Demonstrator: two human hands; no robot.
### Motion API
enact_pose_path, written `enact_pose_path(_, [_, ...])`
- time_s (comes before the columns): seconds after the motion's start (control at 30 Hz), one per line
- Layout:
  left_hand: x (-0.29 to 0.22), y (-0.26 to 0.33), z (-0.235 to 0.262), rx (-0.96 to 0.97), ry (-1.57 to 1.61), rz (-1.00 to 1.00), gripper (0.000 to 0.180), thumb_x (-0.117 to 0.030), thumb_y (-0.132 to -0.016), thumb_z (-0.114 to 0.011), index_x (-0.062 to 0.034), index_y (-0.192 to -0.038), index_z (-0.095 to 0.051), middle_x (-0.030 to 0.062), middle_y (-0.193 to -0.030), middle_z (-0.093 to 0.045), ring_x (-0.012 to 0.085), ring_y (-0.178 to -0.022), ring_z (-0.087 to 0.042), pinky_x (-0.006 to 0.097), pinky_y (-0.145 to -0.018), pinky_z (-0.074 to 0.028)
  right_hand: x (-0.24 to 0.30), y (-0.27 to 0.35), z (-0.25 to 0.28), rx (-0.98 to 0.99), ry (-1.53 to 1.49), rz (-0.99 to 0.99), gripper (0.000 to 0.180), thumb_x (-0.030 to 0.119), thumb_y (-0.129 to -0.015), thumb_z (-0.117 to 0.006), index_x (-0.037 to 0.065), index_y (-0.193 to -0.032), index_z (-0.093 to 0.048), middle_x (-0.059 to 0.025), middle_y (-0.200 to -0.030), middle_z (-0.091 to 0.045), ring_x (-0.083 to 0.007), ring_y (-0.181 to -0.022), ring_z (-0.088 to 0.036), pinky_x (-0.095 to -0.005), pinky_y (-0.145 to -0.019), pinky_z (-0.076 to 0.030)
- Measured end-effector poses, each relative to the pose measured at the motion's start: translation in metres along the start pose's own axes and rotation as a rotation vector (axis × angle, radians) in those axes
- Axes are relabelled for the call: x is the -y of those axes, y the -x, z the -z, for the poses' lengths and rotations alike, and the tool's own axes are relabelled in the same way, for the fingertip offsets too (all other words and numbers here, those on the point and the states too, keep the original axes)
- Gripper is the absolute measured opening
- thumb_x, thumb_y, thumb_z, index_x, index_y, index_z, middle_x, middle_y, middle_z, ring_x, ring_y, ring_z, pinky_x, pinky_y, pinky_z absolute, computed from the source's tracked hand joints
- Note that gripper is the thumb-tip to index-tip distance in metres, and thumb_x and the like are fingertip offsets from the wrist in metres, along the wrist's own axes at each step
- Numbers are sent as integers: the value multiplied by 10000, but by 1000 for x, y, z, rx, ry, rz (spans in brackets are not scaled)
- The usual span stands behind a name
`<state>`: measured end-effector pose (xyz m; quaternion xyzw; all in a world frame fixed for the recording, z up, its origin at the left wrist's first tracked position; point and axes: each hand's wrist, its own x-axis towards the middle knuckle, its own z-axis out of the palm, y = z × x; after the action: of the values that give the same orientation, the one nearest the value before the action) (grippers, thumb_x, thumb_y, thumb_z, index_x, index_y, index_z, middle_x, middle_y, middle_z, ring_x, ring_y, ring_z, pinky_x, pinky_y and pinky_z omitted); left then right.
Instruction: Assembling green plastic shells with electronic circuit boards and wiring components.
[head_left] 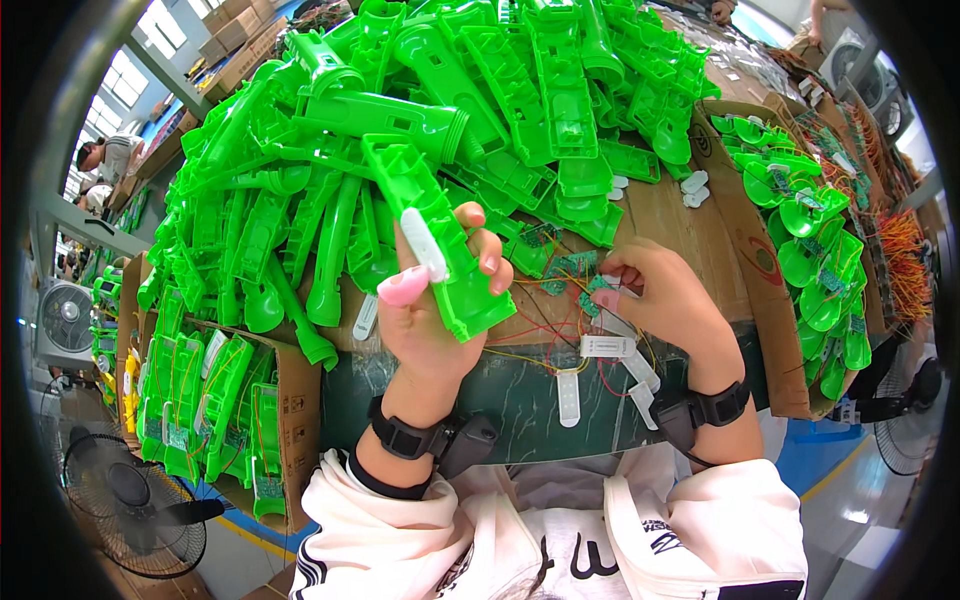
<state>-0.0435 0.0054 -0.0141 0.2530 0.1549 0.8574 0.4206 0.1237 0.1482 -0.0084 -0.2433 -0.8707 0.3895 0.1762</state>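
My left hand [425, 340] is wrapped round a bright green plastic housing half [478, 303], held tilted above the table. A white oval plastic piece [424, 243] lies against the housing beside my thumb. To its right, my right hand [655, 295] is closed, with thumb and fingertips pinched at a small green circuit board [596, 287]. Close by lies another circuit board [552, 287] with thin red and yellow wires. Several white rectangular modules [607, 346] on wires rest along the table's near side, below my right hand.
A large heap of green housings [400, 115] covers the far side. At the left, a cardboard box [298, 430] holds housings with wiring. Another cardboard box [752, 250] at the right holds green parts with circuit boards. Fans [130, 490] stand at the sides.
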Motion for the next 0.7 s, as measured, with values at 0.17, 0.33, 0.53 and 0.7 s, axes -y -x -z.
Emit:
enact_pose_path(0.17, [-3, -4, 1, 56, 4, -2, 587, -281, -737, -513, -51, -1242, -321, 116, -1031, -418, 167, -714, -411, 274, -587, -356, 5, 1, 0, 16, -43, 5, 199, 72, -672, -676, -12, -810, -560, -116, -782, -551, -233, -691, -540, -317, -624, -447])
enact_pose_path(0.33, [-14, -10, 5, 62, 22, -58, 667, -262, -755, -536, 52, -1276, -262, 97, -931, -410, 146, -687, -384, 256, -572, -335, 1, -4, -9, -209, 25, 34, 191, 54, -687, -657, -7, -832, -550, -114, -808, -550, -236, -688, -549, -322, -622, -451])
enact_pose_path(0.53, [-20, -10, 1, 35, 72, -137, 634, -293, -763, -515, -42, -1299, -289, 108, -932, -408, 176, -707, -391, 286, -626, -356, 52, -4, -45, 206, 58, 430, 249, 101, -688, -642, 33, -902, -535, -125, -857, -517, -272, -786, -544, -357, -662, -455])
enact_pose_path(0.7, [-19, -7, -2, 52, 104, -156, 581, -311, -784, -475, -127, -1309, -307, 114, -926, -413, 192, -706, -394, 312, -644, -358, 53, -9, -83, 305, 223, 619, 273, 80, -674, -638, 31, -929, -553, -124, -919, -513, -308, -822, -530, -384, -687, -451])
